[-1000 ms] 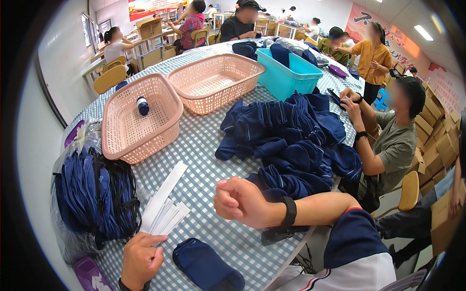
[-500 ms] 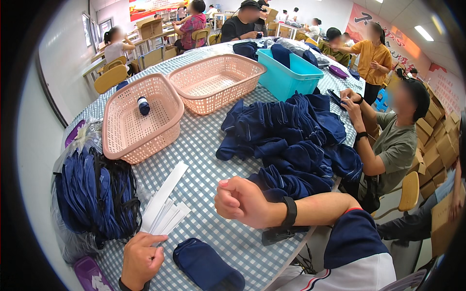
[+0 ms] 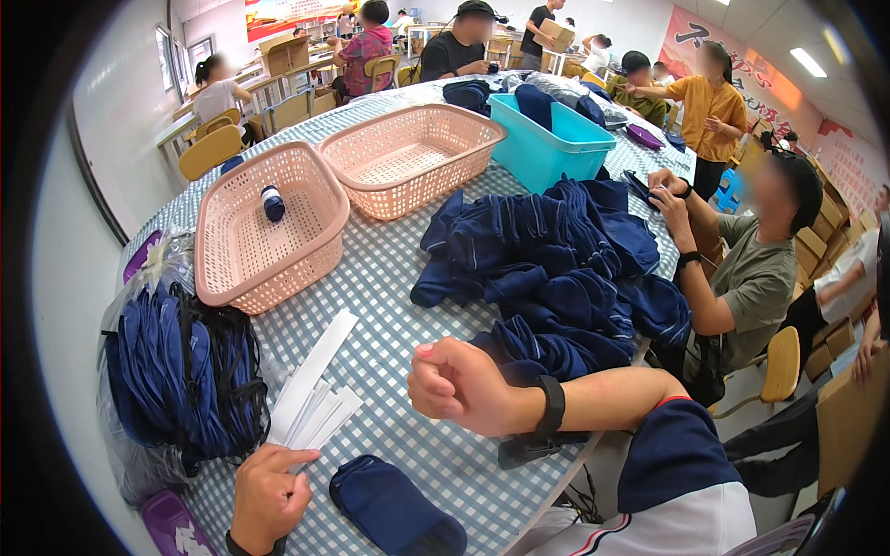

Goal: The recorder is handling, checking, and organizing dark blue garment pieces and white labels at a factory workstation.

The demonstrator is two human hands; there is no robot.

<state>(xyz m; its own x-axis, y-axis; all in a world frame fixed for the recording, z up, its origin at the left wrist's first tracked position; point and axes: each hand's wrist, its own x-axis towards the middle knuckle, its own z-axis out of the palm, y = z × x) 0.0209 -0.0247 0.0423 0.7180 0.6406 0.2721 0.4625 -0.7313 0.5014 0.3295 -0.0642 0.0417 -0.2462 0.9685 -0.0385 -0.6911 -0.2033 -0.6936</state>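
My left hand [image 3: 273,493] rests low on the table, its index finger stretched out along the lower ends of several white paper strips [image 3: 320,394]. The other fingers of that hand are curled, and nothing shows between them. My right hand [image 3: 461,387] is held over the checked tablecloth in a loose fist, with nothing visible in it. Between and below the hands lies a flat navy fabric piece [image 3: 397,508] with a rounded end. Beyond my right forearm is a large heap of navy fabric pieces [image 3: 556,255], some with thin pale lines.
One pink basket [image 3: 218,269] contains a navy roll [image 3: 273,204] with a white band; another pink basket [image 3: 408,199] stands beside it. A turquoise bin [image 3: 556,153] is behind the heap. Navy corded items [image 3: 176,371] fill a clear bag at left. A person [image 3: 756,269] works at right.
My hands and the things on the table hold still. In the background, a person carrying a box has come into view, and another person appears at the right edge.
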